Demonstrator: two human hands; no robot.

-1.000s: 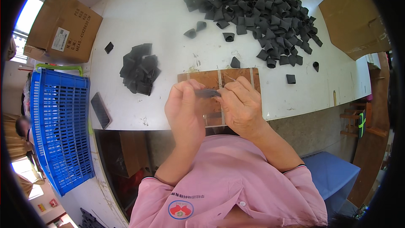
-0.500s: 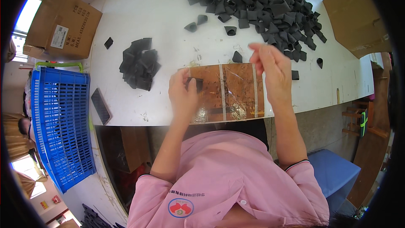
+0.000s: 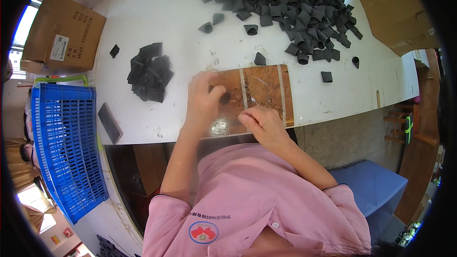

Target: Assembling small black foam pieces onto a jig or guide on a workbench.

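A brown board (image 3: 264,85) with pale strips across it lies at the table's front edge. On its left part rests my left hand (image 3: 202,97), thumb and fingers curled round a small dark fabric piece (image 3: 225,98), mostly hidden by them. My right hand (image 3: 264,124) is low over the board's front half, thumb and fingertips pinched together; what they hold, if anything, cannot be made out. Beyond the board sits one loose black fabric tube (image 3: 260,59). Left of my left hand is a stack of flattened black pieces (image 3: 150,74).
A large heap of black fabric tubes (image 3: 295,14) covers the table's far side. A phone (image 3: 110,123) lies at the left, beside a blue plastic crate (image 3: 69,147). Cardboard boxes (image 3: 71,33) stand at both far corners. A blue stool (image 3: 369,181) is at the lower right.
My right hand has come down from beyond the board's far right corner to its front middle, its fingers now pinched. The left hand stays on the board's left part with the dark piece.
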